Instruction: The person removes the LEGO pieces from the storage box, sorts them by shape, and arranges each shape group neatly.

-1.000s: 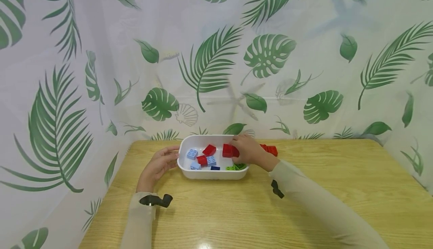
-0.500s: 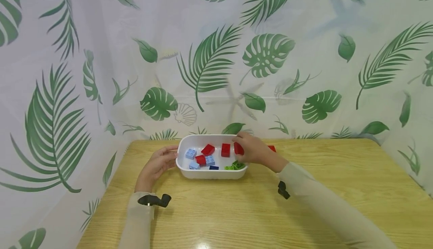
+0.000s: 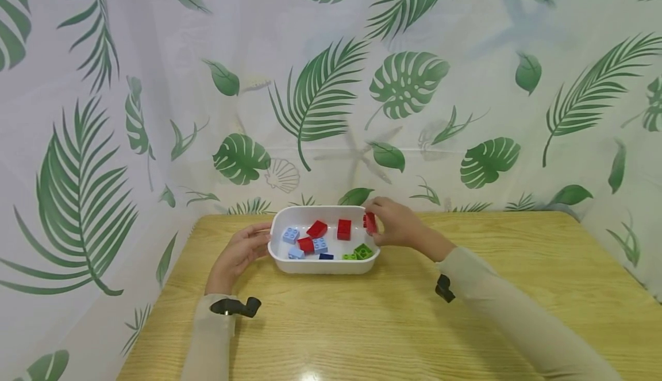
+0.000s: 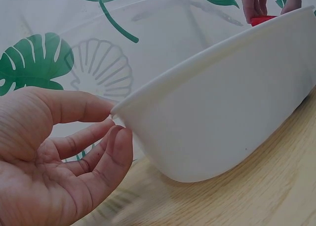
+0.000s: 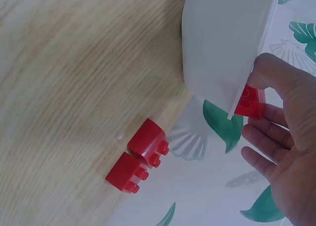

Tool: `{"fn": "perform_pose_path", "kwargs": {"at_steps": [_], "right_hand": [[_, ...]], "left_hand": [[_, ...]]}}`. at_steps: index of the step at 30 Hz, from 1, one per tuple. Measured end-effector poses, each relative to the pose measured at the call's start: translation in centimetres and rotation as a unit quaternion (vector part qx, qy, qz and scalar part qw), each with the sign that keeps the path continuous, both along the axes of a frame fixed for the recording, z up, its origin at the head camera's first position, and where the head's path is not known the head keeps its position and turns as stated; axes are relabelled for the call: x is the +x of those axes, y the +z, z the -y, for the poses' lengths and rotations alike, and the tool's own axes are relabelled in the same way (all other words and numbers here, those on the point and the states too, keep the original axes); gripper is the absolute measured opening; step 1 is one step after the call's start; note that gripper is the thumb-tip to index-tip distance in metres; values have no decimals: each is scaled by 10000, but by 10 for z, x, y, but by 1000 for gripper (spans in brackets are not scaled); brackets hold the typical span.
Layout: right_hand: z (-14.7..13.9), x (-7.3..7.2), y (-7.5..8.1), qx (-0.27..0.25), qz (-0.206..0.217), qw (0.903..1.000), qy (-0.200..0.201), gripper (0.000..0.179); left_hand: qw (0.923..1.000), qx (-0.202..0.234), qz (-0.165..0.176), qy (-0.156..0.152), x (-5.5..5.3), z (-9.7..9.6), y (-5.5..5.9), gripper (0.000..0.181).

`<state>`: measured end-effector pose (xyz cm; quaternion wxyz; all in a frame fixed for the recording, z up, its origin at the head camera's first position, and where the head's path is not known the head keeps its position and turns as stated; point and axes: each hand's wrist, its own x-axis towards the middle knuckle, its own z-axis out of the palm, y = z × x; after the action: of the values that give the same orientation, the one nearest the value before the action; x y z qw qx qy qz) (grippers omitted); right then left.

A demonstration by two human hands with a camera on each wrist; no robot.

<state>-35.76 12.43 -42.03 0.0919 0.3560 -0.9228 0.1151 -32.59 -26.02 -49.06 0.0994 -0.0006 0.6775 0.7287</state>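
Observation:
A white plastic bin [image 3: 326, 267] stands near the table's back edge. My left hand [image 3: 245, 254] rests its fingertips against the outside of the bin's left end; the left wrist view has the index finger [image 4: 81, 106] touching the rim. At the right end, my right hand [image 3: 400, 224] pinches a red toy brick [image 3: 370, 223], tilted with its studs to the left, by the rim. Part of that brick is hidden by the fingers. In the bin lie red bricks [image 3: 343, 229], light blue bricks [image 3: 291, 235], a dark blue piece [image 3: 326, 257] and green bricks [image 3: 363, 251].
Two red bricks [image 5: 148, 139] sit on the wooden table [image 5: 74, 88] beyond the bin's right end; the right hand covers them in the head view. A leaf-printed cloth [image 3: 331, 111] hangs behind the table.
My right hand has drawn back to the right and up from among the bricks to the bin's right rim, bringing a red brick along. The left hand stays at the bin's left end.

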Motion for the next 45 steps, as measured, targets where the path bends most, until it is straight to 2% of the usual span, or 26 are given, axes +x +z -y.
{"fn": "perform_pose_path", "kwargs": {"at_steps": [5,12,17,22,28,34,39,45], "right_hand": [[-6,0,3,-172,232,9996,41,48],[-18,2,15,-632,759,9948,-266,49],[-35,1,23,-818,758,9929,-420,49],[-60,-2,23,-904,719,9910,-674,50],[-93,-3,12,-863,911,9874,-959,50],[-119,-3,-5,-985,1198,9823,-1054,49],[-135,-4,-17,-1082,1342,9790,-1085,50],[-146,-8,-32,-951,1366,9782,-1241,52]], "left_hand": [[10000,11,-25,-33,0,-1,2,48],[9999,-23,-65,-115,2,0,3,51],[9999,-77,-44,-85,2,-1,4,50],[10000,-64,6,-39,2,-3,5,48],[10000,-30,-30,-65,1,-2,4,48],[9999,-60,-50,-95,2,0,2,51],[9999,-44,-71,-119,2,0,1,52],[9999,-83,-60,-82,2,-1,3,49]]}}
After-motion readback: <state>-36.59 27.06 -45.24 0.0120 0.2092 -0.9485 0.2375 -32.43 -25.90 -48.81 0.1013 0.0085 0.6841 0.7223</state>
